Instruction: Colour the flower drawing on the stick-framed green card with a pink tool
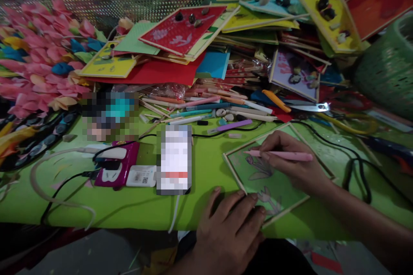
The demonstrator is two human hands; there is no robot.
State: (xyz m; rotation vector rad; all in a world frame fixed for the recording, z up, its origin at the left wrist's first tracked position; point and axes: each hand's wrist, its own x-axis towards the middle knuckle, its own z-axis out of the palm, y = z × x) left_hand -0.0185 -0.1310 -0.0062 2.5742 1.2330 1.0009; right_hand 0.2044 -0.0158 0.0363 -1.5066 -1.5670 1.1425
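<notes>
On the green table lies a green card (pixel 284 187) edged with thin wooden sticks and bearing drawn flowers. My right hand (pixel 287 159) grips a pink marker (pixel 295 155), whose tip rests on or just above the upper left of the card, beside a flower drawing (pixel 258 167). The fingers of my left hand (pixel 230 223) are spread, with the fingertips on the card's lower left edge and the table next to it. Nothing shows in that hand. Part of the card is hidden beneath my right hand.
A phone (pixel 174 159) stands left of the card, near a purple power strip (pixel 129 154) with cables. Behind are several markers (pixel 234 124), scissors (pixel 306 105) and stacked framed cards (pixel 183 30). Pink paper flowers (pixel 38 56) fill the left; a green basket (pixel 385 66) is at right.
</notes>
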